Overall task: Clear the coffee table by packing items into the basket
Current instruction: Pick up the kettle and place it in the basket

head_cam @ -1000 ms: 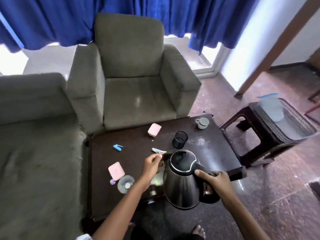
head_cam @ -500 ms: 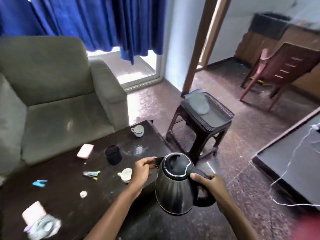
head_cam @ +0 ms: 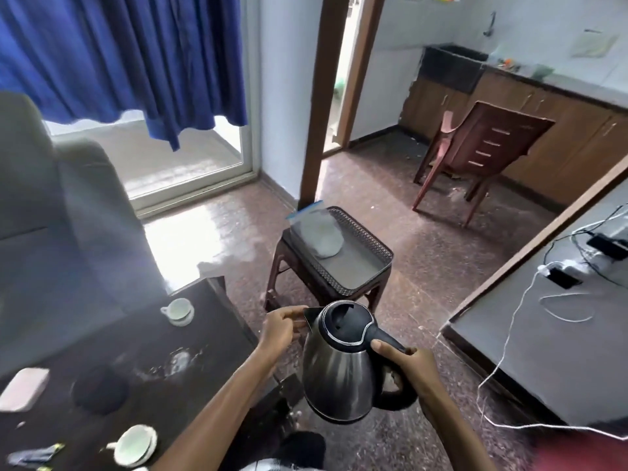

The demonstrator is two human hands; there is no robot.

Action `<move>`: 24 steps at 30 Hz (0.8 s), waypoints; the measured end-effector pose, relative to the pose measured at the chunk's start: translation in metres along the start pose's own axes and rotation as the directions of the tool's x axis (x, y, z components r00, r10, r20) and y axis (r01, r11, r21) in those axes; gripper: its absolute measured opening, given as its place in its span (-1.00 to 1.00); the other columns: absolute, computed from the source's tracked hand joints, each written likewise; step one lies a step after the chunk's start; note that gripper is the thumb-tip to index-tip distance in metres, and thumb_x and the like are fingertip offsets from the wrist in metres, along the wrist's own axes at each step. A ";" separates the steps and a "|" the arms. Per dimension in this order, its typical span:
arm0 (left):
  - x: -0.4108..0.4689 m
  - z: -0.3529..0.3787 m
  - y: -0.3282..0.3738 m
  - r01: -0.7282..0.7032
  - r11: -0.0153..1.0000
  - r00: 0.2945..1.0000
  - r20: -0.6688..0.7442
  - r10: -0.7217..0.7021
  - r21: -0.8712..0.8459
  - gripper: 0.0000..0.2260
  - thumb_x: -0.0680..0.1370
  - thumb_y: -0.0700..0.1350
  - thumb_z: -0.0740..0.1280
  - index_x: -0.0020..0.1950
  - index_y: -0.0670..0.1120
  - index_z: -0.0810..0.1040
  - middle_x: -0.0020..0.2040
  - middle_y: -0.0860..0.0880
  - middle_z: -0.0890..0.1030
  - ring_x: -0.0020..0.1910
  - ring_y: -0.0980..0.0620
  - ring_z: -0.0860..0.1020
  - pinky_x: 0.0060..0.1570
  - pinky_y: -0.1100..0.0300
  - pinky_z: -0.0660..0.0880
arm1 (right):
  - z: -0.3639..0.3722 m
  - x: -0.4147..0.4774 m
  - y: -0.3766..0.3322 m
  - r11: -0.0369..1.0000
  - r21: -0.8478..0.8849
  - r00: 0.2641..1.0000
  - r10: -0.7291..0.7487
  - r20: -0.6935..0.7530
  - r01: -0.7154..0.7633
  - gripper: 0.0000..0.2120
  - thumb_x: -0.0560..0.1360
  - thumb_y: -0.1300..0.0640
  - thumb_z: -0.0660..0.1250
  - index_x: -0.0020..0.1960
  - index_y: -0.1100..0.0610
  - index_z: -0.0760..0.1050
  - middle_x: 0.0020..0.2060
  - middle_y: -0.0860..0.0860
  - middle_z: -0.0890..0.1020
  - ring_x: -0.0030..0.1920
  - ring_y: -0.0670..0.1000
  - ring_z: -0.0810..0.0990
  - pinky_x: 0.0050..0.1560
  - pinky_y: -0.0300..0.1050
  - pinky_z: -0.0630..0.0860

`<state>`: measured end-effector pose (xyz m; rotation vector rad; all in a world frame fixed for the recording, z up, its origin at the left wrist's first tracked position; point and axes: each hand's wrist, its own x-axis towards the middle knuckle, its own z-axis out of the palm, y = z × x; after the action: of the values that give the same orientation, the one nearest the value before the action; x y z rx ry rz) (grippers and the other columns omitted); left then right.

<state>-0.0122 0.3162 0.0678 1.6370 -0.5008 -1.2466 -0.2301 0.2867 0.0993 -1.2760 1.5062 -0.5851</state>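
Observation:
A steel electric kettle (head_cam: 339,375) with a black lid hangs in the air over the floor, right of the dark coffee table (head_cam: 210,338). My right hand (head_cam: 413,365) grips its black handle. My left hand (head_cam: 280,329) pinches the spout at the kettle's left. Ahead, a black mesh basket (head_cam: 365,237) sits on a brown stool (head_cam: 282,266) and holds a clear zip bag (head_cam: 319,234). On the table lie two white cups (head_cam: 178,309) (head_cam: 134,445), a black round holder (head_cam: 100,389), a pink case (head_cam: 23,389) and small clips (head_cam: 32,455).
A grey armchair (head_cam: 61,212) stands behind the table at the left. A brown plastic chair (head_cam: 482,147) is at the back right. A grey surface (head_cam: 560,338) with white cables and chargers runs along the right. Bare speckled floor lies between stool and kettle.
The view has swung right, away from the table and toward the stool with the basket. The kettle, still held by both hands, has moved off the table's edge over the floor.

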 end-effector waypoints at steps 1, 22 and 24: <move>0.015 0.008 0.008 0.006 1.000 1.000 0.004 -0.006 0.003 -0.56 0.45 -0.52 -0.03 0.06 -0.25 0.57 -0.30 0.00 0.59 -0.52 0.27 0.56 -0.54 0.45 0.39 | -0.004 0.018 -0.003 1.000 0.002 1.000 0.005 -0.009 -0.005 -0.56 -0.01 -0.18 0.51 -0.64 0.12 0.39 -0.67 0.02 0.42 -0.61 -0.04 0.35 -0.51 -0.21 0.24; 0.238 0.101 0.125 0.063 0.992 0.980 -0.179 -0.082 -0.110 -0.55 0.49 -0.45 0.00 0.07 -0.13 0.60 -0.03 -0.05 0.63 -0.12 0.06 0.58 -0.17 0.21 0.42 | -0.051 0.350 -0.125 0.982 -0.136 0.923 -0.074 0.378 0.134 -0.53 0.10 -0.11 0.58 -0.56 0.07 0.31 -0.64 -0.08 0.34 -0.59 -0.13 0.29 -0.53 -0.31 0.17; 0.249 0.111 0.126 0.081 0.984 0.962 -0.247 -0.119 -0.160 -0.56 0.49 -0.46 0.01 0.06 -0.10 0.59 -0.13 0.00 0.63 -0.19 0.09 0.57 -0.17 0.20 0.43 | -0.049 0.382 -0.134 0.977 -0.160 0.890 -0.054 0.452 0.141 -0.50 0.20 -0.08 0.57 -0.59 0.05 0.27 -0.64 -0.10 0.30 -0.59 -0.14 0.26 -0.54 -0.32 0.14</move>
<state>0.0135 0.0169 0.0566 1.6811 -0.1628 -1.0966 -0.1823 -0.1175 0.0824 -1.5195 1.1340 -0.1883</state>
